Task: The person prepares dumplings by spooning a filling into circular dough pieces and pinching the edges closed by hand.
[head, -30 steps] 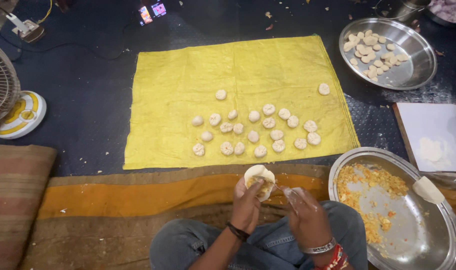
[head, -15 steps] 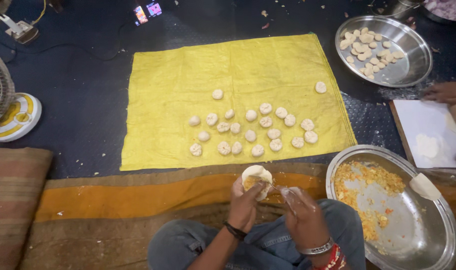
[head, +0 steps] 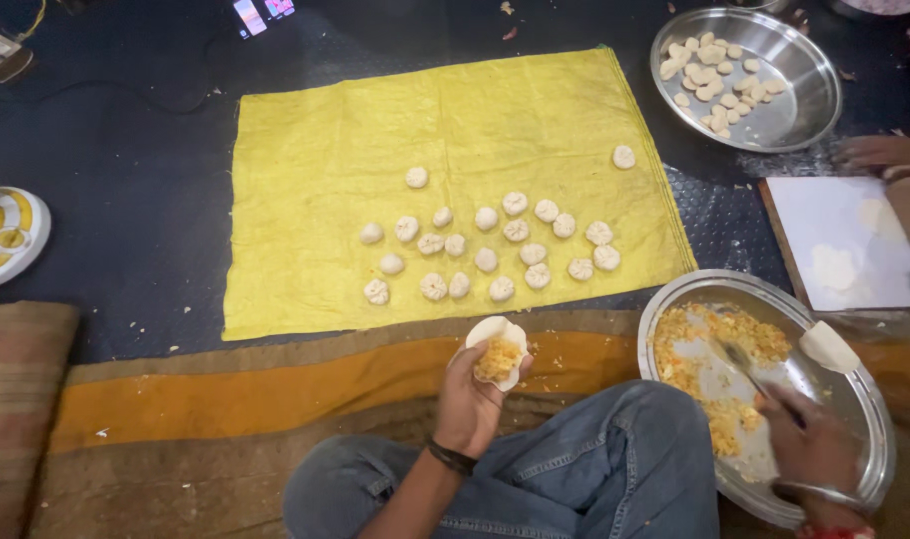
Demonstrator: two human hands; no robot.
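Left hand (head: 468, 394) fingers cup a filled dough round (head: 499, 353); blurred right hand (head: 814, 444) grips a spoon (head: 744, 361) in the filling tray (head: 879, 439), wrist cut off

yellow cloth (head: 325, 180), pale dough balls (head: 487, 260), orange-yellow filling (head: 498, 359), silver tray (head: 869, 439)

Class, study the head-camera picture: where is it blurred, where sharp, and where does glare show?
Head view: the right hand with its spoon over the filling tray is smeared by motion; the left hand, its filled dough round and the yellow cloth look sharp; light glares off both steel trays' rims; the floor is dim.
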